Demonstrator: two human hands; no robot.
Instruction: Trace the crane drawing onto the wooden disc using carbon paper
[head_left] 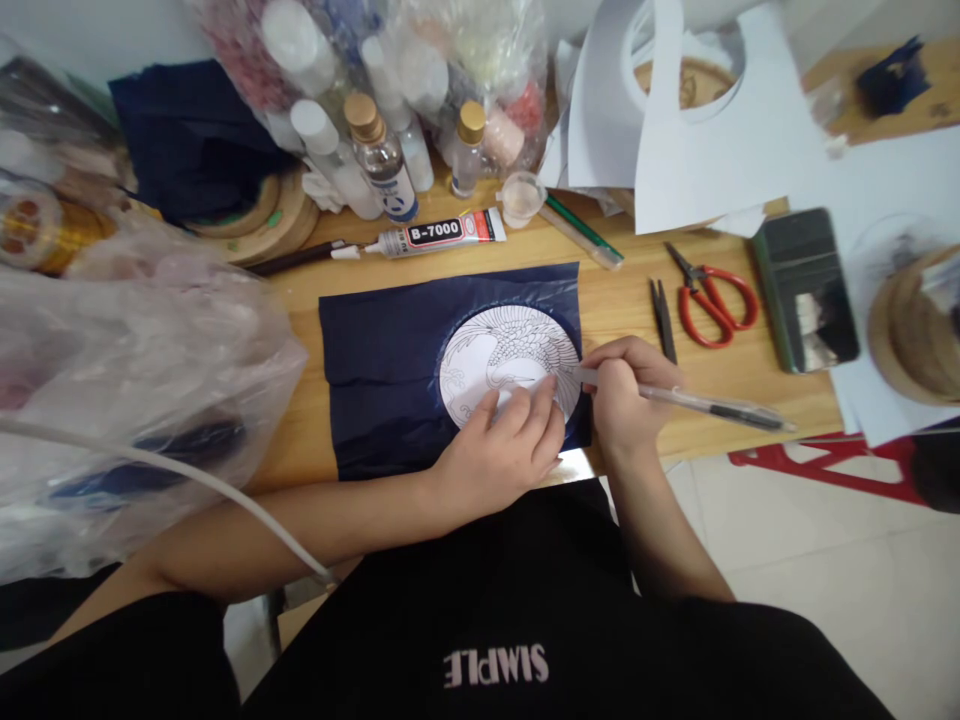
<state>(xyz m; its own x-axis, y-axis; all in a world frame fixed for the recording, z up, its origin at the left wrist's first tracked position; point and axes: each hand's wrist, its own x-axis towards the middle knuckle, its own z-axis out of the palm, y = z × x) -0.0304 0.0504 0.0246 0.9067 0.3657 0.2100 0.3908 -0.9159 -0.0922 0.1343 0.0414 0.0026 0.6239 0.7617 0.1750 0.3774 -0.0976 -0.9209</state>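
Observation:
A white round paper (469,350) printed with a line drawing of a bird lies on a dark blue sheet of carbon paper or fabric (382,375); I cannot tell which. My left hand (502,445) rests on the lower part of that round paper, fingers spread and holding nothing. In my right hand (630,395) is a clear pen (712,407), gripped near its tip end. This end meets the right edge of the round paper; the very tip is too small to make out.
Behind the sheet lie a B-7000 glue tube (439,233), a small cup (521,198) and bottles (382,165). To the right are black tweezers (662,320), red-handled pliers (712,300) and a phone (806,290). Plastic bags (142,370) crowd the left; a pale cable (187,470) crosses my left arm.

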